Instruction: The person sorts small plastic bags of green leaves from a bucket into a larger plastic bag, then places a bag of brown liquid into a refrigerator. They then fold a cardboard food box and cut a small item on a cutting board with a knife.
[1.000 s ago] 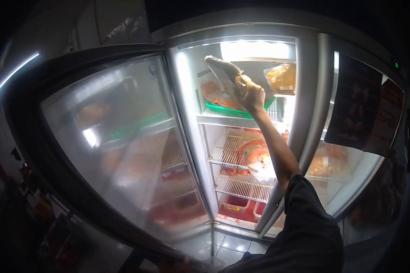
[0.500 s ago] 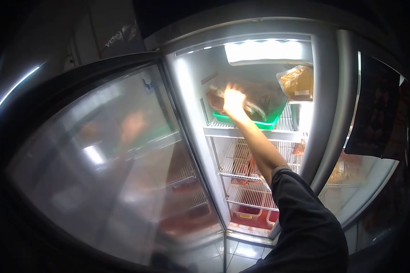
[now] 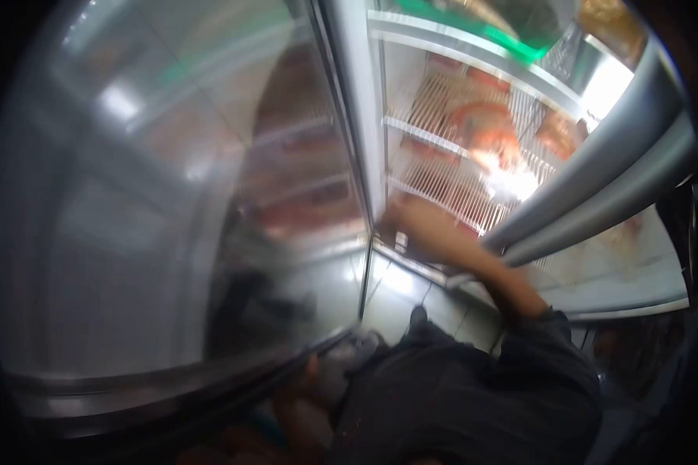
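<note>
My right arm reaches down and left across the open fridge. My right hand [image 3: 399, 217], smeared by motion, is low by the hinge-side corner near the bottom edge of the fridge [image 3: 430, 267]; its fingers do not show clearly. At the lower left, my left hand [image 3: 309, 376] is beside the edge of the open glass door [image 3: 171, 194], next to a blurred greyish thing [image 3: 340, 364]. I cannot tell whether the left hand grips either one. Wire shelves [image 3: 442, 105] above my right arm carry reddish packs, probably meat [image 3: 488, 128].
A green tray [image 3: 512, 43] stands on the upper shelf, with a brownish bagged pack [image 3: 613, 19] to its right. Thick grey door frames [image 3: 597, 178] bound the fridge on the right. Below lies the tiled floor [image 3: 395, 291], with my dark clothing [image 3: 457, 387] above it.
My view has tilted downward. My right hand has left the bagged item in the green tray and dropped to the lower part of the fridge. My left hand has come into view.
</note>
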Motion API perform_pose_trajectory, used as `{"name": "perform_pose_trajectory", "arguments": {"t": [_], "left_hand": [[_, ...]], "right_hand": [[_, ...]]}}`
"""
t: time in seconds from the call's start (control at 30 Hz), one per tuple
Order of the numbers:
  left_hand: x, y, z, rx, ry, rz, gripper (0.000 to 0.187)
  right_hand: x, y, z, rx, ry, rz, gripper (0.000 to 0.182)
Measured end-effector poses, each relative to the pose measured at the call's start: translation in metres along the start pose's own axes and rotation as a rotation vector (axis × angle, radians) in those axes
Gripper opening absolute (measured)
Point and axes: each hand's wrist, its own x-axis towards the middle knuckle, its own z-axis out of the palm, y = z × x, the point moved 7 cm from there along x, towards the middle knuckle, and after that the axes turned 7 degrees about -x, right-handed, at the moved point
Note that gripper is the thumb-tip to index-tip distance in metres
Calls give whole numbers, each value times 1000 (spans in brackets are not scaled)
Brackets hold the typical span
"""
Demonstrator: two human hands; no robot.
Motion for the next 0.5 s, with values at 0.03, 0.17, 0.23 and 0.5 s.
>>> {"name": "perform_pose_trajectory", "arguments": {"t": [0.03,0.17,0.23,0.5], "left_hand": [[-4,1,2,28,-16,3,38],[-4,25,0,-58,-60,-120,35],[-3,28,0,-156,-10,-197,36],[-8,47,6,54,2,-105,34]], "right_hand": [[-32,-14,81,132,-379,-122,16],[-126,-59,261,742,-582,-178,27],[-137,-67,312,741,-521,-54,25],[-167,-61,333,445,-63,116,16]]}}
